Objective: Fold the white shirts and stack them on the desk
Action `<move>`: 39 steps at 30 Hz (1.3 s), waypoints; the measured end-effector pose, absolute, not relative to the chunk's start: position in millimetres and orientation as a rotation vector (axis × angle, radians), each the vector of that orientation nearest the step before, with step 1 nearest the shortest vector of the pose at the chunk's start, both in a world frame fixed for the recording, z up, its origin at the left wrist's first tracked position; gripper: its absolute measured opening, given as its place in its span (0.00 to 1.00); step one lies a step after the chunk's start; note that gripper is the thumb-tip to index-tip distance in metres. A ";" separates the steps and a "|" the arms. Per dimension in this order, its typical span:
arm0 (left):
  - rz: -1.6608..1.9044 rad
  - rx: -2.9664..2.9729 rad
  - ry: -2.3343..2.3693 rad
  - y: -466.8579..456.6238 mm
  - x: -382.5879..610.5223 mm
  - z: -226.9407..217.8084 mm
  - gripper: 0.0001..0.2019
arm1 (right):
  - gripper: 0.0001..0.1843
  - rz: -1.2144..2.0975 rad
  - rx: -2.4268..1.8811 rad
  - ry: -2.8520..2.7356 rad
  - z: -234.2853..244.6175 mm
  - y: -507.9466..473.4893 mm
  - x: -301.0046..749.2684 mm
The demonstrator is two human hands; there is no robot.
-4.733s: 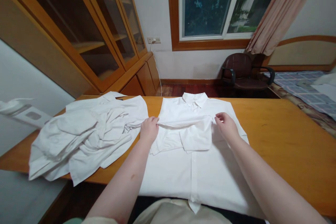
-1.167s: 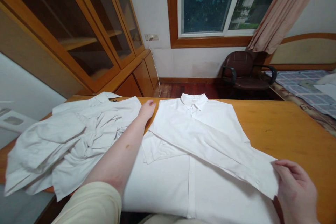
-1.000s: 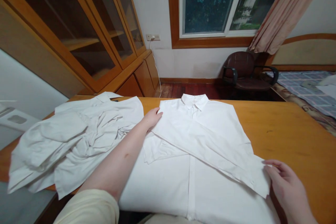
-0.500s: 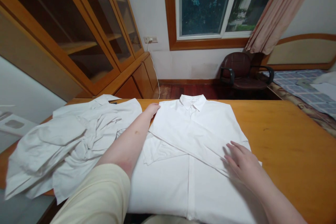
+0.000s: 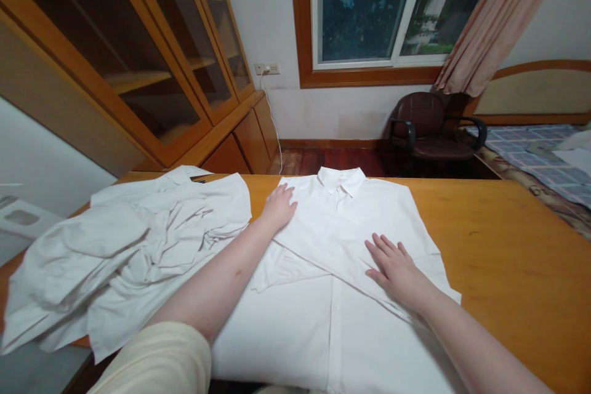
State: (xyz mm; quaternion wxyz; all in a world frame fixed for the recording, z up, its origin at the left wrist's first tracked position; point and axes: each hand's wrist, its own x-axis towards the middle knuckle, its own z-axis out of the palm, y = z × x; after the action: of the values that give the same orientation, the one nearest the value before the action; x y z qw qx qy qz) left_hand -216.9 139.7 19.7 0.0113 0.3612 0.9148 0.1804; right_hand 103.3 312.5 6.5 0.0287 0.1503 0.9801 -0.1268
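A white button-up shirt (image 5: pixel 344 320) lies flat on the wooden table (image 5: pixel 512 258), collar at the far side. One sleeve is folded diagonally across its front. My left hand (image 5: pixel 279 204) rests open and flat on the shirt's left shoulder, next to the collar. My right hand (image 5: pixel 392 265) lies open, fingers spread, pressing on the folded sleeve near the shirt's right side. Neither hand grips anything.
A rumpled heap of white shirts (image 5: pixel 124 246) covers the table's left end. A glass-door wooden cabinet (image 5: pixel 138 55) stands at the left. Beyond the table are a dark armchair (image 5: pixel 429 126), a window with a pink curtain (image 5: pixel 489 18), and a bed (image 5: pixel 540 148) at right.
My right hand let go of the sleeve cuff and slid left up along the sleeve, now lying flat on it. My left hand moved from the shoulder edge onto the shirt.
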 end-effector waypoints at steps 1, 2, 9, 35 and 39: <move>0.414 1.185 2.829 131.8 -204.7 14.6 0.27 | 0.33 -0.344 0.471 3.021 1.8 312.9 102.5; 0.287 1.199 2.801 123.1 -194.4 9.2 0.29 | 0.34 -0.303 0.474 3.024 -2.5 312.9 102.5; 0.131 1.319 2.732 64.4 -184.0 -4.3 0.31 | 0.34 -0.152 0.442 3.090 -13.9 312.7 106.0; 0.327 0.754 3.129 48.3 -178.2 -1.6 0.10 | 0.30 -0.700 -0.431 3.095 26.7 231.7 -58.0; 0.325 0.763 3.080 45.9 -181.2 -2.0 0.09 | 0.34 -0.780 -0.511 3.008 10.3 192.3 -118.3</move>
State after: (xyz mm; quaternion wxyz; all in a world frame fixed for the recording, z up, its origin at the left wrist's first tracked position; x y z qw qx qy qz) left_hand -181.2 45.9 -2.0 -0.0242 0.2391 0.9654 0.1018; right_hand -118.3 192.3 10.3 -0.0040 -0.1621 0.9552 -0.2477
